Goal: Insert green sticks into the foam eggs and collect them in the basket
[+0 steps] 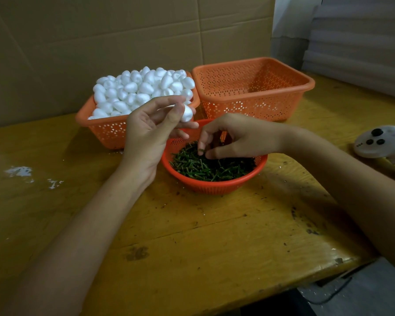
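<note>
My left hand point(151, 128) holds one white foam egg point(187, 113) between thumb and fingertips, raised above the table between the baskets. My right hand point(237, 137) reaches into the round orange bowl point(214, 185) of green sticks point(214, 167); its index finger and thumb pinch a stick at the top of the pile. Behind on the left, an orange basket point(105, 131) is heaped with foam eggs point(141, 87). A second orange basket point(255, 87) stands at the back right with nothing visible inside.
A white game controller point(383, 142) lies at the right edge of the yellow wooden table point(192, 236). White foam crumbs point(21, 172) lie on the left. A cardboard wall point(100, 42) stands behind the baskets. The table's front right corner drops off to a grey floor.
</note>
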Available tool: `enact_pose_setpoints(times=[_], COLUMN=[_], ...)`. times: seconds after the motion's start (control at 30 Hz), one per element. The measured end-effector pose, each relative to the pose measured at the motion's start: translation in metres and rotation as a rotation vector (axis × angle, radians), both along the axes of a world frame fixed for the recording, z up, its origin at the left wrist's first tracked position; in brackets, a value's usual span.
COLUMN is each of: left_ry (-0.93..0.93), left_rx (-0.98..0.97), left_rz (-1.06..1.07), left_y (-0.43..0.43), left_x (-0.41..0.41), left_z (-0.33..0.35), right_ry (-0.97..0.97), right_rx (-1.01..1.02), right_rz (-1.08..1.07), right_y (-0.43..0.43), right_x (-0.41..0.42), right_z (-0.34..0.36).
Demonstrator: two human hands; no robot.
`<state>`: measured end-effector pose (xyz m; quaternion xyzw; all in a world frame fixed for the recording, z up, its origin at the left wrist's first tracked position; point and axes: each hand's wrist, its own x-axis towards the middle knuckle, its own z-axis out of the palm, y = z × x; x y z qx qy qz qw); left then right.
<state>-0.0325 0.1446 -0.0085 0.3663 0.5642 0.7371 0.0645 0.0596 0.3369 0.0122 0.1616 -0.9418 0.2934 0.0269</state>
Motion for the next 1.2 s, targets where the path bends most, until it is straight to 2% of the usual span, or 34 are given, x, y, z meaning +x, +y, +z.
enact_pose_setpoints(times=[0.3, 0.6, 1.2], left_ry=[-0.020, 0.083, 0.167], left_rx=[-0.010, -0.032, -0.069], left_rz=[0.015, 0.025, -0.038], left_y=[-0.0011, -0.0012, -0.0056], left_x=[0.0019, -0.0019, -0.0062], left_z=[-0.0002, -0.0050, -0.0059], right_ry=[0.000, -0.001, 0.007], right_rx=[0.016, 0.030, 0.037], right_rz=[-0.010, -0.008, -0.018], right_y=[0.0011, 0.0013, 0.0012], right_x=[-0.0013, -0.0021, -0.0020], right_z=[-0.0015, -0.0021, -0.0027])
